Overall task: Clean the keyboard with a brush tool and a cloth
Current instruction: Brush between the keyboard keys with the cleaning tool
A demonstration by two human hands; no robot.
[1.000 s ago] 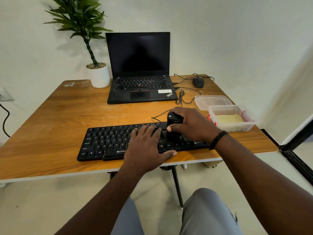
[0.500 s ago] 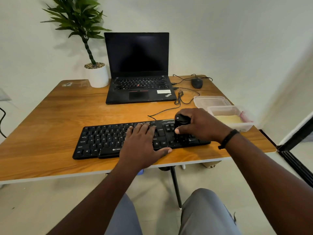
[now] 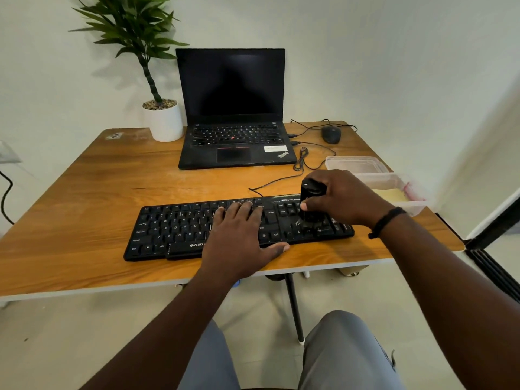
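Starting at the left of the worktop (image 3: 84, 192), a potted plant (image 3: 163, 119) stands at the far corner, and just beside it sits an open laptop (image 3: 233, 130) with a dark screen. Nearer to me, the black keyboard (image 3: 174, 229) lies close to the front edge, its long axis running left to right and tilted a little, so the right end sits farther from me than the left. My left hand (image 3: 239, 240) rests flat on the middle of the keys, fingers straight and slightly spread, thumb stretched along the front edge; I judge it is pinning the board steady. To its right, my right hand (image 3: 340, 201) curls round the black brush tool (image 3: 311, 201), which stands upright with its lower end down on the keys at the right-hand block; the bristles themselves are too dark against the keys to make out. The stretch of keys not yet reachable lies to the left of the brush, under and beyond my left hand, so any sweep that way would call for that hand to shift first. The right hand is plainly the nearer one to the uncovered right end. Behind it, a mouse (image 3: 331, 134) and its cable lie at the far right, and two clear plastic containers (image 3: 365, 167) sit at the edge; the nearer one holds something pale yellow, perhaps the cloth (image 3: 389, 195), though I cannot tell.
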